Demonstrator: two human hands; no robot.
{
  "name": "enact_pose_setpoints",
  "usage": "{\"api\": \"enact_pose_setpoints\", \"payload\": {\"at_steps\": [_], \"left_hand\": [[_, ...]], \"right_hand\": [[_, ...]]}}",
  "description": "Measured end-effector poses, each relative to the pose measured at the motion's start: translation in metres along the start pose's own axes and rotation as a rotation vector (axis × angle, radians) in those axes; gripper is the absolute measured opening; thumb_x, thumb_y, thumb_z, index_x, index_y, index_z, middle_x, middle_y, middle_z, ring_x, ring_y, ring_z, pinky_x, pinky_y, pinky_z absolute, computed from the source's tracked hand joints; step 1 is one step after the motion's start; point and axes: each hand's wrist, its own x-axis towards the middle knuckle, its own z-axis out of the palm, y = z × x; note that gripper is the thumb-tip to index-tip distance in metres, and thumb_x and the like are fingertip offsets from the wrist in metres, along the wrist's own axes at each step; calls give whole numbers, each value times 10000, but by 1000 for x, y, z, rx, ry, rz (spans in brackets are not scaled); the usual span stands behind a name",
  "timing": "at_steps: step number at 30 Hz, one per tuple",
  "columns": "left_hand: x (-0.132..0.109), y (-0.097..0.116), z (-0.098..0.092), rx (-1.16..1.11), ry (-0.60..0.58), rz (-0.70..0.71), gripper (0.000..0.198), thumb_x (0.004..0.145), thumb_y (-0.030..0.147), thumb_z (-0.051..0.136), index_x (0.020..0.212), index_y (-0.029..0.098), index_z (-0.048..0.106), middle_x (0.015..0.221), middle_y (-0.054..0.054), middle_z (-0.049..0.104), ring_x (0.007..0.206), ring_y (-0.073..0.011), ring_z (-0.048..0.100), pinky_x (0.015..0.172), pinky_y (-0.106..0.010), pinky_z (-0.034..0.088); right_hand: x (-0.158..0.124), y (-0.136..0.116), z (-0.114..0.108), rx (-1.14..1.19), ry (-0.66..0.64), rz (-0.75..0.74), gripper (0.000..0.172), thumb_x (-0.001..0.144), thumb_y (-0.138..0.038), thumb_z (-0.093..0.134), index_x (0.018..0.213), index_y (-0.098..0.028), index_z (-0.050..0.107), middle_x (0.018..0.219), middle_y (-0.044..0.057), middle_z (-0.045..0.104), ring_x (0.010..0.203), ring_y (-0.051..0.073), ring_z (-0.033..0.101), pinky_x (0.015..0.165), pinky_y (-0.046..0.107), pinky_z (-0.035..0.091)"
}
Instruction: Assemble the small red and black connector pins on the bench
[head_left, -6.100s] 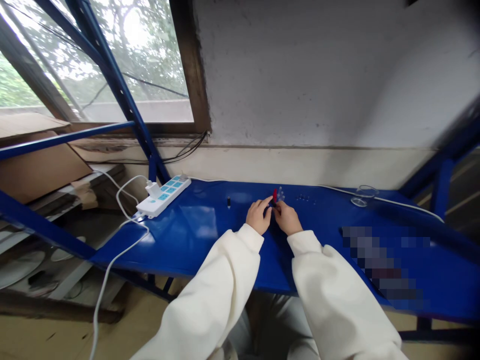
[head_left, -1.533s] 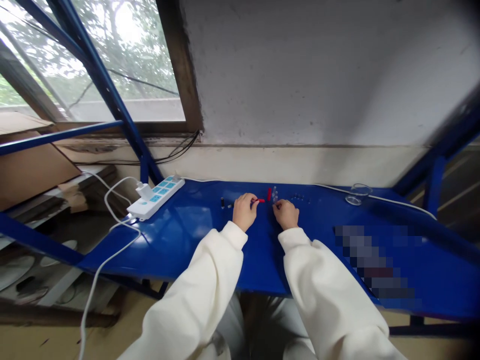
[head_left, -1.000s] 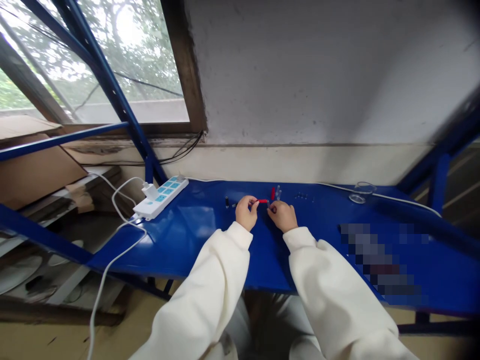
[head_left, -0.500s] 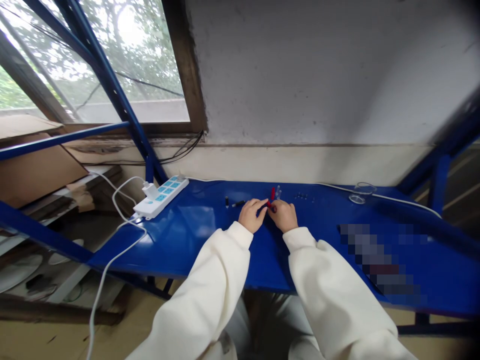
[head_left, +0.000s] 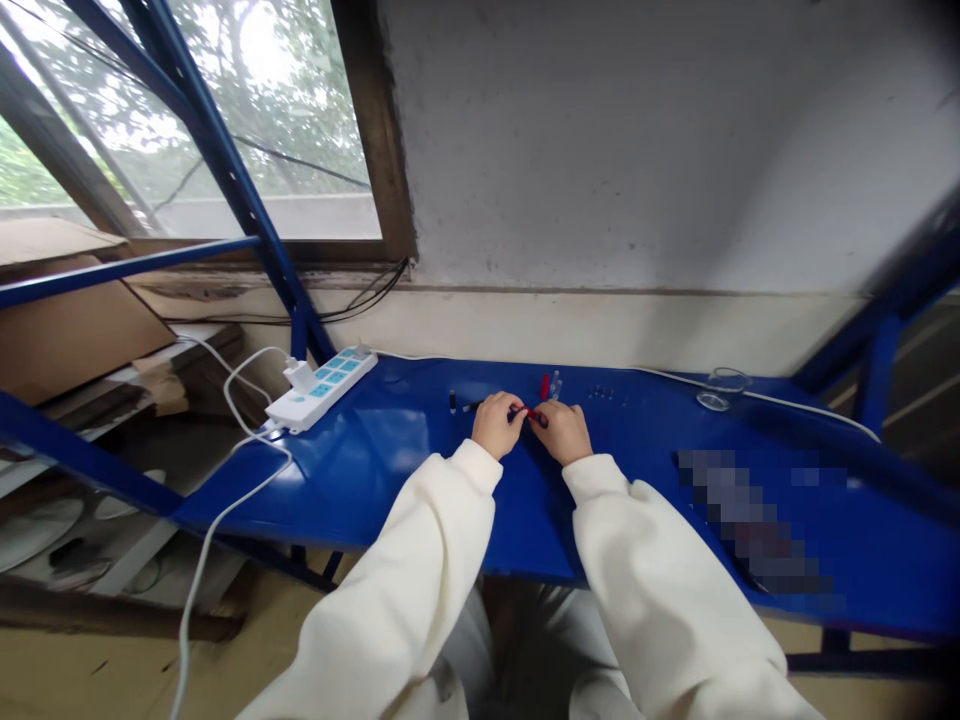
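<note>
Over the blue table (head_left: pixel 420 480), my left hand (head_left: pixel 495 425) is closed, its thumb and fingers pinching a small dark piece (head_left: pixel 514 411). My right hand (head_left: pixel 564 432) grips a small red piece (head_left: pixel 532 413) with a dark end, and the two pieces meet or nearly meet between my fingertips. Just beyond my right hand are a red cylinder (head_left: pixel 544 384) and clear tubes (head_left: pixel 555 384). Left of my left hand, a small black cylinder (head_left: pixel 452 401) stands upright. Another black piece (head_left: pixel 471 406) lies partly hidden behind that hand.
Several tiny parts (head_left: pixel 601 392) lie farther right. A clear round container (head_left: pixel 712 401) sits near the white cable (head_left: pixel 810 409) along the wall. At the table's left stands a white power strip (head_left: pixel 322 392) with a plug in it. A blurred patch (head_left: pixel 742 520) covers something at right.
My left fingers have closed from a looser, spread pose, and a dark piece now shows in them. The red piece has shifted slightly left between my hands.
</note>
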Motion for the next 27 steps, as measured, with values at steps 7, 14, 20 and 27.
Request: {"api": "enact_pose_setpoints", "payload": {"at_steps": [7, 14, 20, 27], "left_hand": [[55, -1, -47, 312, -234, -26, 44, 725, 184, 558, 751, 186, 594, 867, -37, 621, 899, -198, 510, 779, -336, 350], [63, -14, -52, 489, -447, -92, 59, 668, 142, 576, 713, 165, 607, 864, -66, 622, 916, -224, 507, 776, -338, 341], [59, -20, -51, 487, -421, -104, 62, 687, 153, 554, 716, 169, 606, 869, -69, 619, 904, -225, 508, 785, -354, 332], [59, -19, -52, 470, -420, -111, 64, 690, 147, 552, 725, 171, 601, 869, -65, 618, 906, -227, 506, 795, -365, 320]], "right_hand": [[0, 0, 0, 114, 31, 50, 167, 782, -296, 484, 863, -192, 586, 759, 17, 601, 690, 136, 542, 609, 249, 276], [1, 0, -2, 111, -5, 67, 180, 791, -282, 456, 867, -188, 589, 782, 33, 607, 706, 142, 549, 611, 247, 306], [1, -1, -2, 116, -30, 87, 176, 787, -274, 462, 865, -187, 594, 784, 28, 604, 707, 141, 546, 630, 248, 314], [1, 0, -5, 123, -38, 100, 171, 782, -267, 467, 856, -187, 598, 777, 25, 606, 692, 132, 542, 617, 243, 315]]}}
